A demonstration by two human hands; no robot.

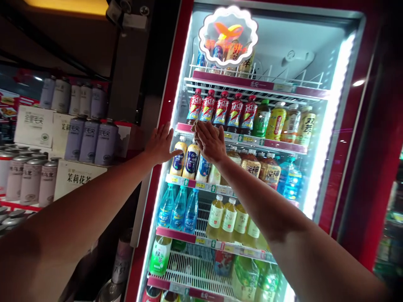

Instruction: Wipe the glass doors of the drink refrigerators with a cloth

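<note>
At cooler door (pixel 176 54), has cloth (pixel 195 125) beneath right hand (pixel 212 144), cannot tell if grasped; spreads left hand (pixel 160 147), released, farther off, left of cloth.

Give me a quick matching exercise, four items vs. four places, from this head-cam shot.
Things:
1. Cloth
2. Left hand
3. Row of red-capped bottles
4. Three purple cans in a front row

Places:
A. Second shelf from the top
B. Outside the fridge, on the picture's left
C. Under the right hand
D. At the fridge's left edge, fingers spread

Pairs: 1-C, 2-D, 3-A, 4-B
</note>
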